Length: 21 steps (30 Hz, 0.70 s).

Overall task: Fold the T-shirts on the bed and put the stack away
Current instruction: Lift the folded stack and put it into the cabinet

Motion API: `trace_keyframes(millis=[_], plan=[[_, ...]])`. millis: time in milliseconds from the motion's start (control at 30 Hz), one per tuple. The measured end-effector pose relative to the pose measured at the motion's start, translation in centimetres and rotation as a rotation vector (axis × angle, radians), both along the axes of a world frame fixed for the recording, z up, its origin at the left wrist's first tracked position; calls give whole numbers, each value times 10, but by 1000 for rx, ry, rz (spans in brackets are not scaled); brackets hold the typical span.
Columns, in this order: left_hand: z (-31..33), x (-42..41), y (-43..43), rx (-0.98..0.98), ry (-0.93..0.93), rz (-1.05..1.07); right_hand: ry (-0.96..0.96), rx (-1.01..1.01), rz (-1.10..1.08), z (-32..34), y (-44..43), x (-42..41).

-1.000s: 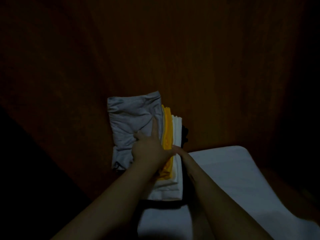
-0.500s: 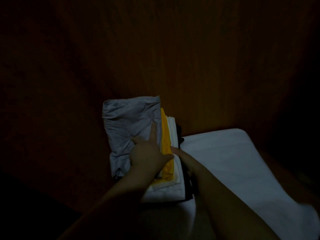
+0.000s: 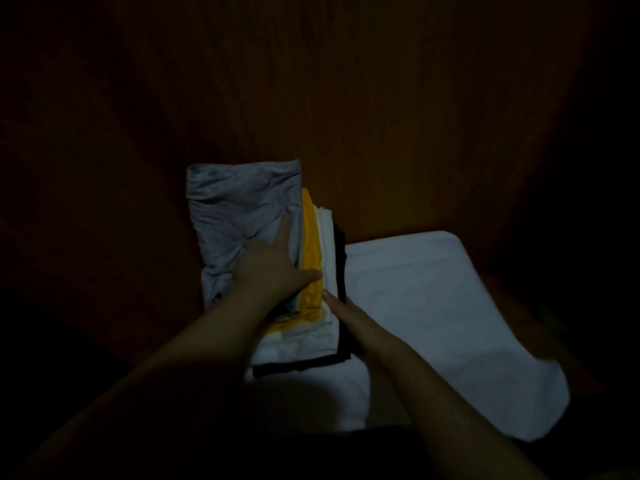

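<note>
Dimly, a white cloth [image 3: 433, 306] lies lower right; the stack of T-shirts [image 3: 242, 209] overlaps its left edge, showing more black bottom edge than before. The left hand [image 3: 273, 268] presses flat on top; the right hand [image 3: 349, 317] has its fingers hidden under it, grip unclear.

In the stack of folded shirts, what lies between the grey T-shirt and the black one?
In the head view, a yellow T-shirt and then a white T-shirt lie between the grey T-shirt and the black T-shirt.
</note>
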<state>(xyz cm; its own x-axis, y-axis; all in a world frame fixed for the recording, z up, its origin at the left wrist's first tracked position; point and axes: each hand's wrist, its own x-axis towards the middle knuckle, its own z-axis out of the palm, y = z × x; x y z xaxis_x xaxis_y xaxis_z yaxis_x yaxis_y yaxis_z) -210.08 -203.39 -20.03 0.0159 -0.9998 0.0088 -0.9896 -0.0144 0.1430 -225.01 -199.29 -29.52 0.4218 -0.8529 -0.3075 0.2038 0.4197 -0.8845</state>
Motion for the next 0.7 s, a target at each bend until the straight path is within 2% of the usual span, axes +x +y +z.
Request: trace_keyframes(millis=[67,200,267,333,367,467,567,700], plan=[[-2,4,4,-31,10,-11,110,-114,-68,4,10,5],[-1,-1,13,-65,2,9,159,-251,-93,-1,20,7],[11,2,8,-128,94,36,113,-190,-71,-2,23,5],[28,13,-4,-246,125,54,51,-27,-62,0,24,1],[34,19,-10,-332,81,39,69,-3,-75,-2,21,-2],[47,28,-24,-556,-108,14,264,-94,-118,2,8,-8],[49,27,-36,-594,-142,7,303,-120,-172,3,-18,0],[34,38,-52,-540,-95,-23,196,-116,-241,3,-49,18]])
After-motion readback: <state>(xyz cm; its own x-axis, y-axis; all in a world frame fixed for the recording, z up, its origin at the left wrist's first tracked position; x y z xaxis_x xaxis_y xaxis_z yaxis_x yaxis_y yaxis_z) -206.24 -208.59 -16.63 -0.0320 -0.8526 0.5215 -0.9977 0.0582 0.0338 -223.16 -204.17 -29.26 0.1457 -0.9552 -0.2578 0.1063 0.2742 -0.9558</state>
